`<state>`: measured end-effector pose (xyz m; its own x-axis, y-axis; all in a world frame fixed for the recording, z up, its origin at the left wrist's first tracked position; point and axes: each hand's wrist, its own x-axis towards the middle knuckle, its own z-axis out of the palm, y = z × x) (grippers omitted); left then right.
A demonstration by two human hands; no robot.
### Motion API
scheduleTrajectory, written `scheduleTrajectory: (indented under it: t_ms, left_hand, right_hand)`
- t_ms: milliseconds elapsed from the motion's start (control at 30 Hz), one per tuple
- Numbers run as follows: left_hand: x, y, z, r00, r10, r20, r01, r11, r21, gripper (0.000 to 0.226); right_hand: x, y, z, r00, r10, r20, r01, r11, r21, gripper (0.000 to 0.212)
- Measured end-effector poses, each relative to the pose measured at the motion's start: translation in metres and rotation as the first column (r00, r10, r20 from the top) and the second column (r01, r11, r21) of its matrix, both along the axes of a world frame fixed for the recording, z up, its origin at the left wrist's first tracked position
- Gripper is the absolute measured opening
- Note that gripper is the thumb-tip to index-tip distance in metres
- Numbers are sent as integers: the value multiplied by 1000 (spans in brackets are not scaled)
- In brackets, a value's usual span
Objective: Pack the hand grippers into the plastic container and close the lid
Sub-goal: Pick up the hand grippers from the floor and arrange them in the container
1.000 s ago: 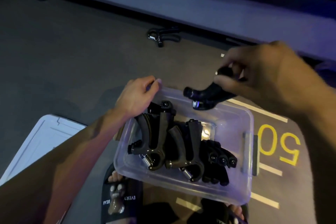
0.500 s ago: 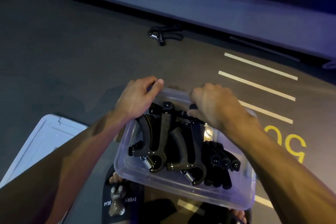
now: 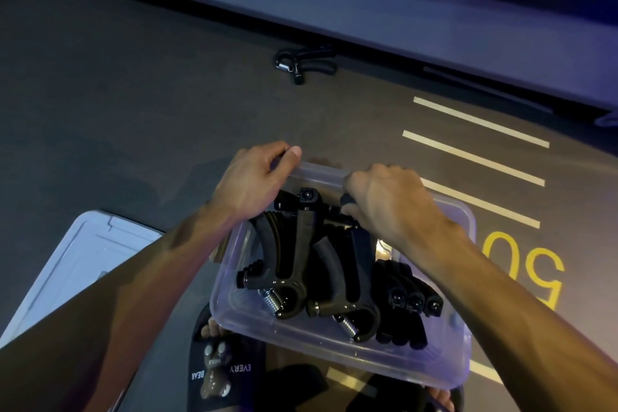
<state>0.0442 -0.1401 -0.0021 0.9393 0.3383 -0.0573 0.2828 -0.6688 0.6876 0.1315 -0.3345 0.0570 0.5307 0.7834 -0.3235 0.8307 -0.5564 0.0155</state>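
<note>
- Head view: plastic container point(image 3: 337, 349) rests on the floor point(image 3: 133, 104), open, with several black hand grippers point(image 3: 301, 264) packed inside.
- Left hand point(image 3: 249, 182): grip closed on the container's far rim, steadying it.
- Right hand point(image 3: 389, 204): grip curled around one black gripper handle point(image 3: 346, 201), pressing it in among the others.
- One stray hand gripper point(image 3: 302, 63) lies on the floor, well apart from the container.
- Lid point(image 3: 83, 257) lies just left of the container, off.
- Judgement: packing mostly done; stray gripper and lid closing remain.
</note>
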Motion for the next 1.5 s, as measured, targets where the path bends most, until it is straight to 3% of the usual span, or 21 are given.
scheduleTrajectory:
  t_ms: [133, 233, 533, 667, 800, 1067, 1200, 1333, 1500]
  left_hand:
    - [0, 0, 1, 1000, 6, -6, -6, 1000, -1, 48]
    - [0, -1, 2, 1000, 11, -3, -11, 1000, 3, 48]
    - [0, -1, 0, 1000, 4, 4, -4, 1000, 19, 48]
    - [0, 0, -2, 1000, 10, 13, -10, 1000, 29, 47]
    - [-1, 1, -4, 1000, 11, 20, -12, 999, 33, 50]
    - [0, 2, -5, 1000, 7, 21, -8, 999, 35, 52]
    - [0, 0, -5, 1000, 15, 15, -15, 999, 38, 50]
    - [0, 1, -4, 1000, 23, 8, -23, 999, 34, 52]
    - [-1, 1, -6, 1000, 21, 9, -21, 1000, 20, 52]
  right_hand:
    - [15, -11, 6, 973, -84, -216, 83, 996, -14, 27]
    - [19, -19, 9, 953, -130, -272, 143, 989, 26, 29]
    - [14, -39, 21, 962, -156, -224, 178, 981, 82, 21]
    - [13, -56, 25, 967, -231, -108, 222, 970, -96, 34]
    - [7, -55, 4, 940, -312, -139, 279, 936, -213, 30]
    - [4, -52, -16, 950, -240, -202, 242, 970, -15, 2]
    - [2, -46, -19, 935, -224, -275, 250, 966, 66, 12]
    - [6, -48, -17, 911, -239, -336, 269, 962, 42, 4]
    - [10, -50, -16, 909, -242, -339, 256, 967, -4, 14]
